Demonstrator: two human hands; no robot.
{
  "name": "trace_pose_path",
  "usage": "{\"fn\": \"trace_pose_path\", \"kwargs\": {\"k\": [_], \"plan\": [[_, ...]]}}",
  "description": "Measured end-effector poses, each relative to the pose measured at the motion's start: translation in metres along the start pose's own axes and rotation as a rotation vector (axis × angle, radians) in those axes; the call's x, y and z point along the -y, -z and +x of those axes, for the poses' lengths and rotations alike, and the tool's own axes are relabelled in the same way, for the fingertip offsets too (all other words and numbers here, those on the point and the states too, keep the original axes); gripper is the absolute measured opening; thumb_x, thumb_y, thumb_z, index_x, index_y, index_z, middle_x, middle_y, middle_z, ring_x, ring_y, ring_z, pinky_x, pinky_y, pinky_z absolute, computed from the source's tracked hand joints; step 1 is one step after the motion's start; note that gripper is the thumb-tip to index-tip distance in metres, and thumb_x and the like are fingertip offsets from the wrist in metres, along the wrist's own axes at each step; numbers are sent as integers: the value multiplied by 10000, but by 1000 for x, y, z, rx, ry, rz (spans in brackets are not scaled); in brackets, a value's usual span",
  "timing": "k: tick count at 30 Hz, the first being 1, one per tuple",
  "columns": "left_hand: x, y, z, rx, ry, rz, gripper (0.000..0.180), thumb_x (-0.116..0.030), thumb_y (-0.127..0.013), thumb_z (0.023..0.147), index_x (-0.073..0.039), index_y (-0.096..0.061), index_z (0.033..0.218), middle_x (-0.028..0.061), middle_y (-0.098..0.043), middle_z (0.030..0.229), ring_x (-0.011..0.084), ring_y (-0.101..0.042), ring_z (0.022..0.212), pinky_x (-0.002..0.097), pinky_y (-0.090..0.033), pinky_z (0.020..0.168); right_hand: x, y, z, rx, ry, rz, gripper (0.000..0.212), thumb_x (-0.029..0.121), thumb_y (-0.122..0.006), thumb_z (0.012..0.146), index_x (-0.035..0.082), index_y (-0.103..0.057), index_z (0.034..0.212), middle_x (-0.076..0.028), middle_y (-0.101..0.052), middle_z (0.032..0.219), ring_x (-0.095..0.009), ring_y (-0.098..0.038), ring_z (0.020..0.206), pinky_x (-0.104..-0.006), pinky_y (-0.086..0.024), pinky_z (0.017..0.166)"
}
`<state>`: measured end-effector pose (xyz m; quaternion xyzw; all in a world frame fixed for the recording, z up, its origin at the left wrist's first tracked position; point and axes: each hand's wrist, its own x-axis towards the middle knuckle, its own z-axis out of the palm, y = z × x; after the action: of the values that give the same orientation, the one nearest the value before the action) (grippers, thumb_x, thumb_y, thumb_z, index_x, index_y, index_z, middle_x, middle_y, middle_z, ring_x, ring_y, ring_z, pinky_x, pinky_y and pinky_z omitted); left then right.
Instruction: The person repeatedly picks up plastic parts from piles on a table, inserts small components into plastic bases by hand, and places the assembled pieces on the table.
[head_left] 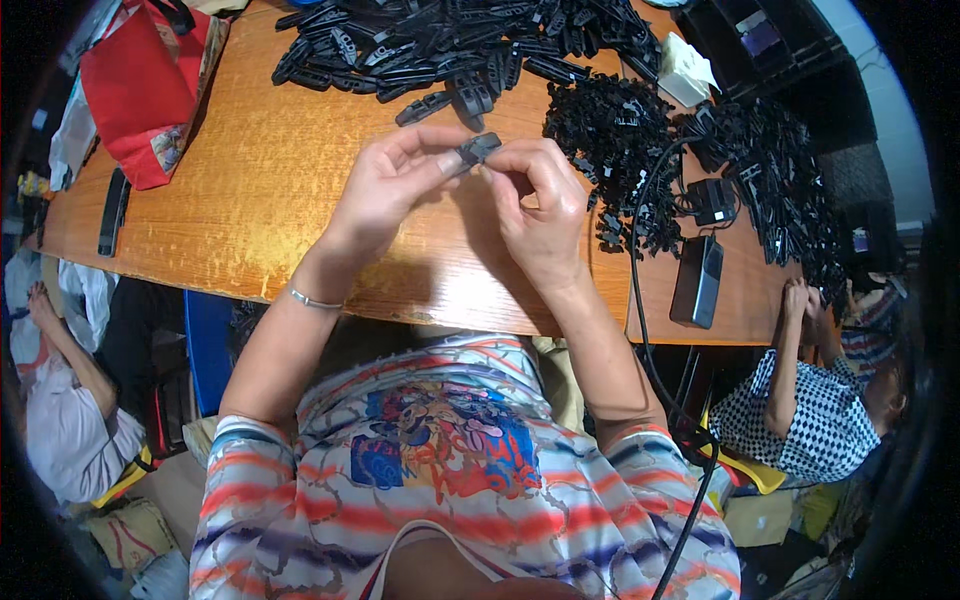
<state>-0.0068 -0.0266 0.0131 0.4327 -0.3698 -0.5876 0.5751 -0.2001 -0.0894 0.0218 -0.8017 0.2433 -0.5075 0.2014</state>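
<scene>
A small black plastic part (478, 150) is held up over the wooden table, between my two hands. My left hand (392, 180) pinches its left side between thumb and fingers. On the part's right end are the closed fingertips of my right hand (540, 195); whether they also hold a smaller piece is hidden. Just beyond my hands lies a heap of long black plastic parts (440, 45), with a few at its near edge close to my fingers. To the right of my right hand spreads a pile of small black plastic pieces (615, 125).
A red bag (135, 95) and a black oblong object (113, 212) are at the left. Rightward lie a black box-shaped device (697, 282), a cable (637, 270), a white box (686, 72) and another pile of black parts (795, 180). People sit at both sides.
</scene>
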Motion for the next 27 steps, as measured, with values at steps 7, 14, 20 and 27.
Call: {"fn": "trace_pose_path", "kwargs": {"k": [7, 14, 20, 27], "plan": [[30, 8, 3, 143, 6, -475, 361, -83, -610, 1115, 45, -578, 1452, 155, -702, 1350, 229, -725, 1199, 393, -626, 1061, -1, -1, -3, -14, -71, 73, 178, -91, -794, 861, 3, -709, 986, -156, -705, 955, -314, -725, 820, -378, -589, 686], [40, 2, -4, 237, 63, -627, 408, -60, -635, 1100, 25, -553, 1490, 138, -677, 1400, 210, -667, 1301, 361, -546, 1155, 8, -3, -5, 29, -123, 124, 174, -90, -793, 862, 5, -711, 983, -152, -706, 962, -307, -725, 827, -369, -584, 705], [48, 12, -2, 113, 28, -580, 406, -23, -670, 1068, 11, -578, 1463, 132, -695, 1357, 225, -670, 1300, 359, -550, 1137, 5, -5, -7, 11, -104, 111, 165, -85, -798, 862, 6, -711, 968, -144, -703, 955, -277, -724, 816, -358, -577, 682], [45, 11, -4, 38, 40, -467, 404, 11, -702, 1036, 2, -596, 1426, 105, -706, 1321, 203, -713, 1197, 348, -573, 1092, 8, -11, -10, 39, -191, 155, 151, -71, -804, 871, 7, -714, 963, -134, -701, 950, -257, -720, 805, -342, -571, 666]]}}
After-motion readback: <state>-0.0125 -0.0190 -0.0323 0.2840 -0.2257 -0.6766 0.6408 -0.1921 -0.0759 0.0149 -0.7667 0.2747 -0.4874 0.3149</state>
